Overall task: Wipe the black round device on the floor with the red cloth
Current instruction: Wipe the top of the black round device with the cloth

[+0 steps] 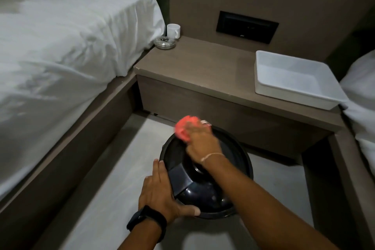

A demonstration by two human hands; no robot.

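Observation:
The black round device (205, 189) stands on the grey floor between two beds, in the lower middle of the head view. My right hand (200, 140) presses a bunched red cloth (185, 128) against the device's far upper-left rim; the hand is blurred. My left hand (160, 191), with a dark watch on the wrist, grips the device's near left side, thumb along the lower rim. My right forearm crosses over the device and hides part of its right half.
A brown bedside shelf (203, 69) runs just behind the device, carrying a white tray (292, 79), a white mug (173, 30) and a glass ashtray (164, 42). A white-sheeted bed (60, 46) lies left; another bed (361, 95) is at the right edge.

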